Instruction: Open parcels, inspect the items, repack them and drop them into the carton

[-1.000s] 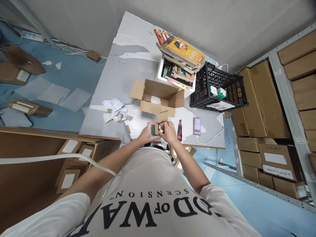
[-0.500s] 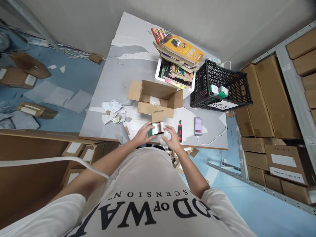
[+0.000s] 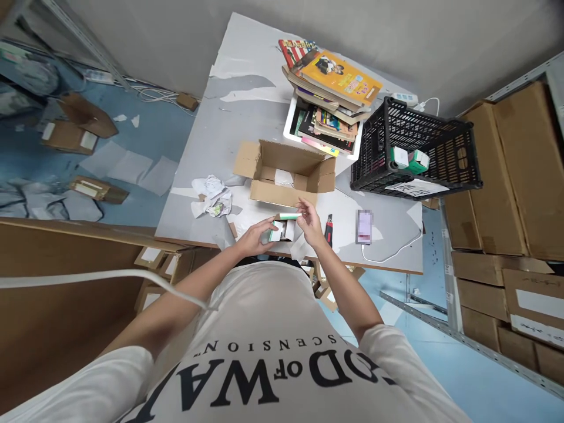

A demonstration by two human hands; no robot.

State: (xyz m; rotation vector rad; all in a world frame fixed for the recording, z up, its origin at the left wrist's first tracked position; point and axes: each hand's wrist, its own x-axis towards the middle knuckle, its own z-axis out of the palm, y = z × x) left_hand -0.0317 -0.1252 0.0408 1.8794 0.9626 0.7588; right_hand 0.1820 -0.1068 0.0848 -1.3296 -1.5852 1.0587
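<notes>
My left hand point(image 3: 257, 236) is closed around the left side of a small green-and-white box point(image 3: 288, 231), which stands open at the table's front edge. Dark and light contents show inside, too small to name. At the box's far right corner, the fingers of my right hand point(image 3: 311, 223) pinch the raised green-and-white flap. Just beyond sits an open cardboard carton point(image 3: 282, 192), with a white paper on its bottom. A red-and-black utility knife point(image 3: 328, 230) lies right of my right hand. Some white paper point(image 3: 300, 247) hangs by the box's near right side.
Crumpled paper point(image 3: 212, 195) lies to the left. A white bin point(image 3: 288, 124) heaped with books point(image 3: 339, 76) stands behind the carton. On the right are a black plastic crate point(image 3: 423, 138) holding green-and-white boxes and a charging phone point(image 3: 363, 227). Shelved cartons point(image 3: 482, 282) flank the table.
My right hand has moved up to the box's far side, and a flap now stands raised there. The view has shifted slightly, and the box stays in my left hand.
</notes>
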